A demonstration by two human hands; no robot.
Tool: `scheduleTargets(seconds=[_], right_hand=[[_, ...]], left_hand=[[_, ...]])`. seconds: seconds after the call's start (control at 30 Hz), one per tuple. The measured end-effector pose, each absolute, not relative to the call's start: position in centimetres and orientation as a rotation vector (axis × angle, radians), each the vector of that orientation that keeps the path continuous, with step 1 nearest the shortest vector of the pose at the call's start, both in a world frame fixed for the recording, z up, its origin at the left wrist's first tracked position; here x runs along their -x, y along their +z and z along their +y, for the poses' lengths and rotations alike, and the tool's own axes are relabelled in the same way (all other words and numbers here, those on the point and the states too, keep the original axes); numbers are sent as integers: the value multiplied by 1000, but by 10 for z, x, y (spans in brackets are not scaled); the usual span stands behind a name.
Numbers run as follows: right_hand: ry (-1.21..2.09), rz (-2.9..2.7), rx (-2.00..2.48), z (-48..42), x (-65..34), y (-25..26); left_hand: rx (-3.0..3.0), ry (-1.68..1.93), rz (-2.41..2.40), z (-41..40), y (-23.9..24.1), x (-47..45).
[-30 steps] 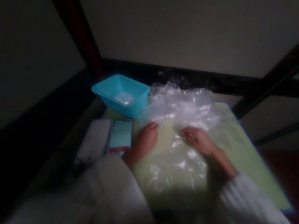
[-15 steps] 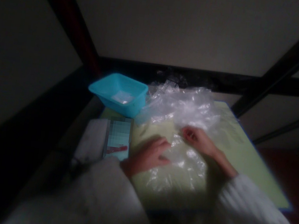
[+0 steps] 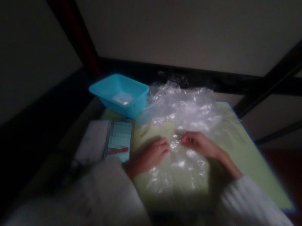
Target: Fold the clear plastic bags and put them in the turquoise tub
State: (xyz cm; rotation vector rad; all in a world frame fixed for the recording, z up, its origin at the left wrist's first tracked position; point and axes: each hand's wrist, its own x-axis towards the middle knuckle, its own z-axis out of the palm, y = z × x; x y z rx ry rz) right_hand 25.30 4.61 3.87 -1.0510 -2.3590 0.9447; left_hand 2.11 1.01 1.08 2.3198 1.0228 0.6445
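Note:
A clear, shiny plastic bag (image 3: 181, 165) lies flat on the pale green mat (image 3: 259, 179) in front of me. My left hand (image 3: 152, 154) is at the bag's left side, fingers curled together and closed on its edge. Across from it, my right hand (image 3: 199, 143) pinches the upper part of the bag between thumb and fingers. Dim light and blur hide exactly how much plastic each hand grips.
Behind the hands is a crumpled heap of clear plastic bags (image 3: 187, 106). A blue plastic basin (image 3: 135, 105) with something whitish inside stands at the back left. Left of my hand lie a white box-like object (image 3: 93, 138) and a pale blue item (image 3: 120, 136), partly pixelated, with a red mark.
My left thumb has drawn in, and that hand's fingers have closed. My right fingers have gone from loosely curled to a pinch, slightly lower. Basin and heap stay put.

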Motion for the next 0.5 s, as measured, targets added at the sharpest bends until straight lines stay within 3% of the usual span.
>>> scheduleTargets(seconds=[0.5], right_hand=[[1245, -2507, 803, 44, -249, 30]], left_hand=[[-2312, 615, 854, 4, 16, -17]])
